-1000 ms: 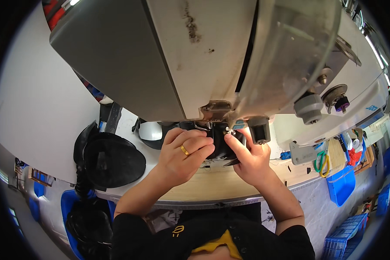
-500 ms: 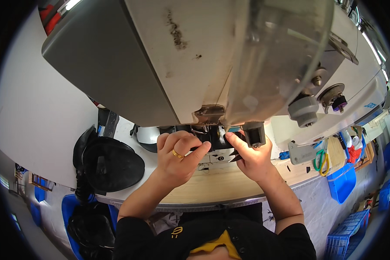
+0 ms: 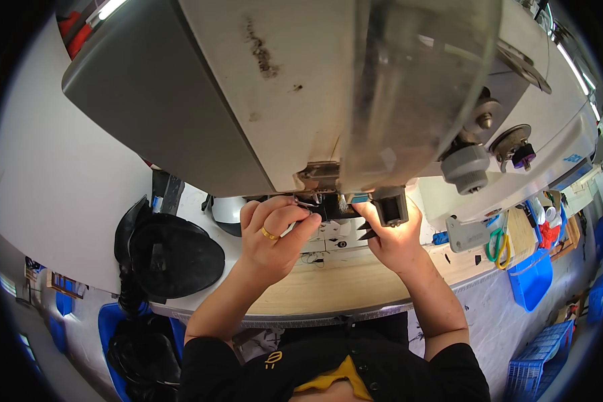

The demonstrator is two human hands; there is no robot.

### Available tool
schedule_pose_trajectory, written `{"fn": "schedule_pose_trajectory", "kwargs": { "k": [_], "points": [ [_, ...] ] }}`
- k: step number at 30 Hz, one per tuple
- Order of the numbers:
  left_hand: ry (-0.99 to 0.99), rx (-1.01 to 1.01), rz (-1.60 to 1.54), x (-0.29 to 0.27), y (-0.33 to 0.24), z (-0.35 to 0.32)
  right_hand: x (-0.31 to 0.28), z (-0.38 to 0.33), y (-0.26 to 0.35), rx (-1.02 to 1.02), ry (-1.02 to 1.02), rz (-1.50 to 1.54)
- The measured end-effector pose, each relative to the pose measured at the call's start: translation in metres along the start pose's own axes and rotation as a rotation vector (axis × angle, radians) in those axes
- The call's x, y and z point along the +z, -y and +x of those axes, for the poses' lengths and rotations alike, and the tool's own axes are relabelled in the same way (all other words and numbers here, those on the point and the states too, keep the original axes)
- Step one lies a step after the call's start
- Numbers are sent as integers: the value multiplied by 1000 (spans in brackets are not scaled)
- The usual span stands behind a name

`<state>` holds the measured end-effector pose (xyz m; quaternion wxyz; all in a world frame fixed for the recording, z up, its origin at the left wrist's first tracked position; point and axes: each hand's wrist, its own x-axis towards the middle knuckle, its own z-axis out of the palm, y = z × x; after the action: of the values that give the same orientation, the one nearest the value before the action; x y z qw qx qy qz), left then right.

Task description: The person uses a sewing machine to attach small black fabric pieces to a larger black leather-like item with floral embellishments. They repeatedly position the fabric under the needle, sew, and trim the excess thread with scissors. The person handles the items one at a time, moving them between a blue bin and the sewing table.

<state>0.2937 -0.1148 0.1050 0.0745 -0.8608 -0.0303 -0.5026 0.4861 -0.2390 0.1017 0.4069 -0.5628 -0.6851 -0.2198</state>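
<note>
Both hands worked under the sewing machine point(image 3: 281, 100) head. The left hand point(image 3: 275, 234) pinched the black piece point(image 3: 331, 211) at the needle area, fingers curled tight on its edge. The right hand point(image 3: 388, 234) pressed against the same piece from the right; its grip was partly hidden. Risk: fingertips lay near the needle, so a slip could cause a puncture.

A gold ring point(image 3: 269, 234) is shining beside black fabric point(image 3: 333, 211), under a grey-white machine point(image 3: 261, 94); blue bins point(image 3: 530, 278) are showing nearby.
</note>
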Motion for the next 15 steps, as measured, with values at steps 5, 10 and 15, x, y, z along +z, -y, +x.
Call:
{"fn": "schedule_pose_trajectory", "kwargs": {
  "k": [5,10,15],
  "points": [
    [-22,8,18,2,3,-1,1,1,-1,-1,-1,-4],
    [-85,-12,29,12,8,0,6,1,-8,-2,-20,-18],
    [-108,-15,3,19,16,0,7,6,-8,5,-68,-27]
  ]
}}
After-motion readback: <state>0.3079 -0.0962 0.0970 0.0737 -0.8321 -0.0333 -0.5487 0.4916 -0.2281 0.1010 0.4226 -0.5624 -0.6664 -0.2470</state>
